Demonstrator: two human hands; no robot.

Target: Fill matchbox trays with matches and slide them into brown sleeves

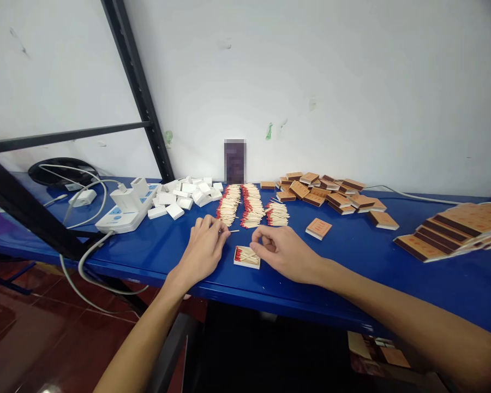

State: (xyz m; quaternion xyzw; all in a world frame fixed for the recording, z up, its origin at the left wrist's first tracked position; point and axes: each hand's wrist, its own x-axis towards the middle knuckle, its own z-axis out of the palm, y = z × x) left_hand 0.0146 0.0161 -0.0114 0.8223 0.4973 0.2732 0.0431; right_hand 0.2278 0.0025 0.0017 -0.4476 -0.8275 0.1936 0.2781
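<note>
My left hand (pixel 204 245) is closed in a pinch on a single match (pixel 234 231), whose pale stick points right. Just right of it, a small white matchbox tray (pixel 251 266) lies on the table with red-headed matches (pixel 245 255) inside. My right hand (pixel 288 254) is at the tray's right edge, fingers curled and thumb close to the index finger over the matches. Whatever may be between those fingertips is hidden. Behind the hands, loose matches lie in rows: a left row (pixel 229 204), a middle row (pixel 252 204) and a shorter right row (pixel 277 213).
White empty trays (pixel 188 191) are heaped at the back left, beside a power strip (pixel 126 210) with cables. Orange matchboxes (pixel 319 191) are piled at the back right; one matchbox (pixel 319 228) lies nearer. Wrapped matchbox packs (pixel 454 229) stand far right. A black shelf post (pixel 137 87) rises left.
</note>
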